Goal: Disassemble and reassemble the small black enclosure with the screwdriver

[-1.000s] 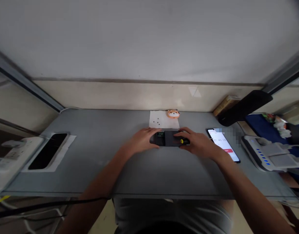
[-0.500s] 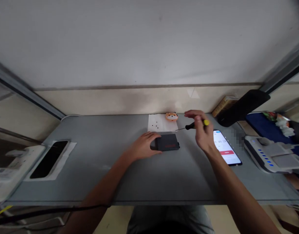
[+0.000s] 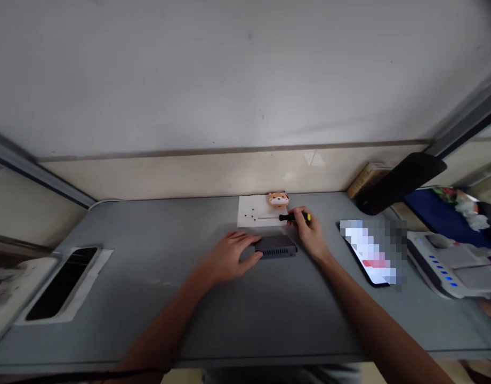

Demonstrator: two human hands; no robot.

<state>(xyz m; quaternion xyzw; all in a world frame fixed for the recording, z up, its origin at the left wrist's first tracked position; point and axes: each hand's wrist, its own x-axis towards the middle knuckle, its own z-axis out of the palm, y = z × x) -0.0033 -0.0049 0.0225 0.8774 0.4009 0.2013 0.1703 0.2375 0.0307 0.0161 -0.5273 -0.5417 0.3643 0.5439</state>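
Grips a dark box [image 3: 275, 247] by its left end with the left hand [image 3: 231, 256], setting thumb to the slotted near side and laying fingers over the top, near the middle of a grey desk [image 3: 149, 304]. Holds a screwdriver [image 3: 286, 217] between thumb and fingers of the right hand [image 3: 308, 232], just beyond the box's right end, pointing its thin shaft leftward over a white sheet [image 3: 265, 205]. Aims the tip at a few dark specks [image 3: 252, 216] on the sheet, too small to identify; cannot tell whether touching any. Includes an orange-and-white animal-faced trinket [image 3: 279, 199] at the sheet's far right corner, near the wall [image 3: 189, 176]. Shows, right of the right forearm, a lit phone [image 3: 369, 253], partly pixelated, beside a power strip [image 3: 437, 266] with blue lights. Features a black cylinder [image 3: 401, 184] tilted behind them, and, at far left, a dark phone [image 3: 63, 285] on white paper [image 3: 95, 282].
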